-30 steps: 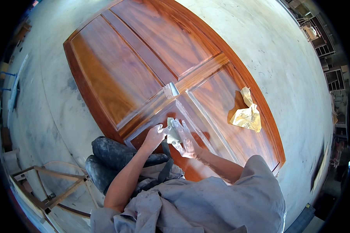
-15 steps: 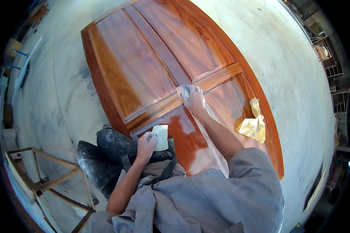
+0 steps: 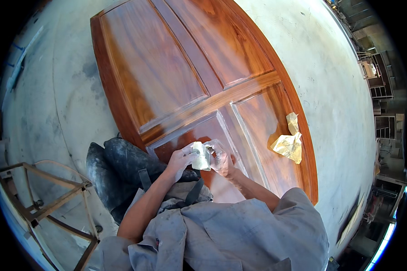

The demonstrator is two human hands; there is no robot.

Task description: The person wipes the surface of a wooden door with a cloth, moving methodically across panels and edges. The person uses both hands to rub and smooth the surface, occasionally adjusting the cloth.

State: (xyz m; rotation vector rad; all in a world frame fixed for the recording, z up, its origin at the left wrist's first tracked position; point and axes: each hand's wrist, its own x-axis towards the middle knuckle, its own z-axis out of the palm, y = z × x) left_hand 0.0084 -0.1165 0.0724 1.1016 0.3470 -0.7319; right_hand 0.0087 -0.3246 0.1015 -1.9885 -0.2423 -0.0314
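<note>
A reddish-brown panelled wooden door (image 3: 156,63) lies flat in front of me, hazy with pale dust in places. Above its near left panel, my left hand (image 3: 181,159) pinches a small pale sheet of sandpaper (image 3: 201,159) by its left side. My right hand (image 3: 221,159) grips the right edge of that sheet, its fingers bent and whitened with dust. The sheet looks bent between the two hands. Whether a second piece is tucked in my right fingers I cannot make out.
Crumpled yellowish paper (image 3: 288,147) lies on the door's right side. A dusty dark boot or knee covering (image 3: 105,174) is beside the door's near left corner. A wooden frame (image 3: 54,205) stands at the lower left on the pale floor (image 3: 68,104). Shelving (image 3: 384,128) lines the far right.
My right hand has come back from the door's middle crossbar to meet my left hand. The left has shifted right, and both now hold the sandpaper. The view has shifted slightly.
</note>
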